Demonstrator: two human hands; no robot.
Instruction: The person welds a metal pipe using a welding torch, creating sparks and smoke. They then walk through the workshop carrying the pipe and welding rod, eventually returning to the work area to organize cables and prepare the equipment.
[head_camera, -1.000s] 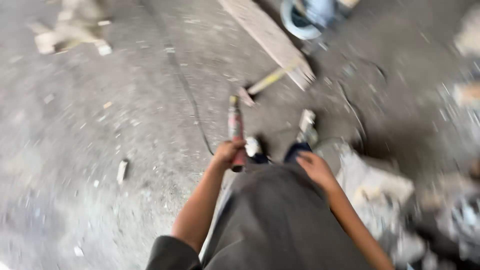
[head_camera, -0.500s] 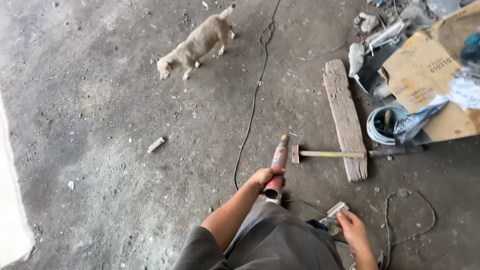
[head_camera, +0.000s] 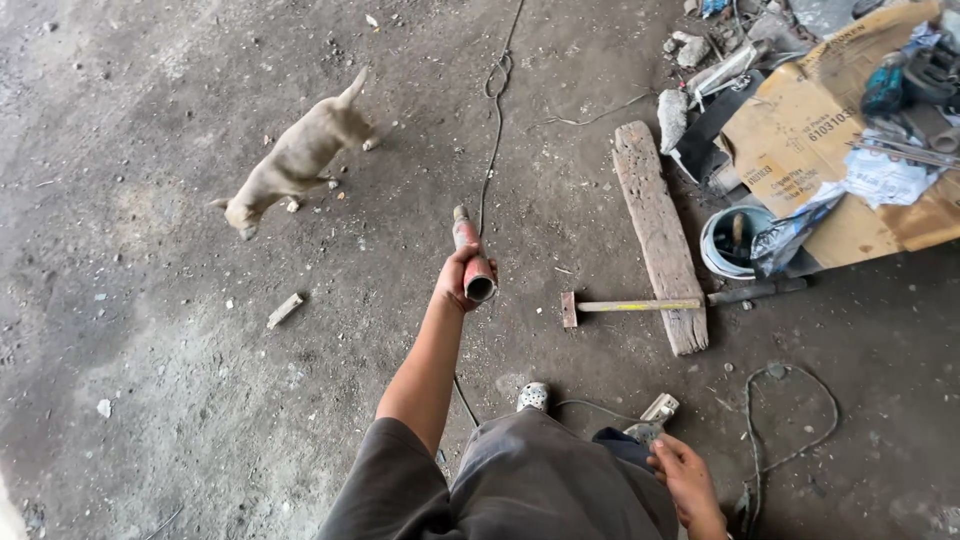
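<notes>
Head view: a person stands on a dusty concrete floor (head_camera: 150, 400) with a short pipe held out in front.

Head view again, in detail: the left hand (head_camera: 456, 280) has its grip wrapped closed around the near end of a reddish pipe (head_camera: 470, 255), arm stretched forward so the tube points away and its open mouth faces the camera. The right hand (head_camera: 685, 475) hangs low by the hip, fingers curled against a small light-coloured tool (head_camera: 652, 415); how tight that grip is, I cannot tell. A hammer (head_camera: 630, 305) lies across a weathered plank (head_camera: 660, 235), a cable (head_camera: 495, 130) runs up the floor, and a tan dog (head_camera: 295, 160) walks off to the left. Cardboard (head_camera: 800, 130) and a bucket (head_camera: 722, 245) sit at right.
</notes>
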